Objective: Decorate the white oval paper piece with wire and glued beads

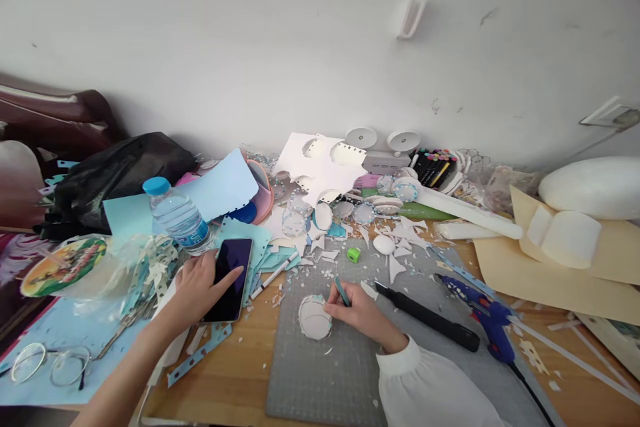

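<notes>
My left hand [200, 283] rests on a dark phone [229, 279] lying on blue paper, thumb stretched over its screen, fingers around its left edge. My right hand [361, 312] is closed on a small teal tool [343, 291], its tip beside a round white foam piece [315, 317] on the grey cutting mat [330, 373]. A white sleeve covers my right wrist.
A water bottle [178, 215], black bag [115, 177], glasses [47, 365], blue glue gun [487, 317], black knife handle [430, 320], marker set [435, 170], white foam pieces [570, 237] and paper scraps crowd the wooden table. A white wall stands behind.
</notes>
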The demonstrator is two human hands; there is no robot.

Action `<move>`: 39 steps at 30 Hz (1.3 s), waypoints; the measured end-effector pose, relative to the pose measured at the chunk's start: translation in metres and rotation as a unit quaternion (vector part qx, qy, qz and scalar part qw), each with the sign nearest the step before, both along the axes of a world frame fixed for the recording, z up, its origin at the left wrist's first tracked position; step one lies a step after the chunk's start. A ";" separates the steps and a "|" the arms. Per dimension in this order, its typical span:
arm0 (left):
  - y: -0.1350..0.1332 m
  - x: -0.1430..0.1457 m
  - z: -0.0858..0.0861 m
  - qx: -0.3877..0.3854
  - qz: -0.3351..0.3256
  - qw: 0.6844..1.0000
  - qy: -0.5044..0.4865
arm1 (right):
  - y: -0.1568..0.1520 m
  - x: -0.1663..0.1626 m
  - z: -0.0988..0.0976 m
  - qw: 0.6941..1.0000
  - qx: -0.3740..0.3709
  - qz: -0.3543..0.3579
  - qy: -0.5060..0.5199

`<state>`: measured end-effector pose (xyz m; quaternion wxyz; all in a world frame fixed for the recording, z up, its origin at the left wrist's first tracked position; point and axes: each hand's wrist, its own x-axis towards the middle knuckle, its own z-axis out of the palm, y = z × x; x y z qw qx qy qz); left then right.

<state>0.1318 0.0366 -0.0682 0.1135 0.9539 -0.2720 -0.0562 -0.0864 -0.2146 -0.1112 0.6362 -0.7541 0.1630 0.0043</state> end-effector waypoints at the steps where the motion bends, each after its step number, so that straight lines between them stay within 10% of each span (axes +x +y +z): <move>1: 0.013 0.002 0.002 -0.050 -0.037 0.998 0.021 | 0.000 0.000 -0.001 1.000 -0.002 0.001 -0.001; 8: 0.058 -0.007 0.016 -0.263 -0.041 0.959 0.099 | -0.002 -0.002 -0.006 1.000 -0.020 0.006 -0.002; 16: 0.037 0.004 -0.001 -0.154 -0.140 0.978 0.032 | -0.004 -0.002 -0.008 1.000 -0.012 0.007 0.004; 21: 0.034 0.003 -0.002 -0.180 -0.091 0.979 0.005 | -0.004 -0.002 -0.007 1.000 -0.010 0.006 0.009; 39: 0.060 -0.014 0.007 -0.206 -0.247 0.947 0.009 | -0.005 -0.004 -0.005 1.000 -0.020 0.014 0.009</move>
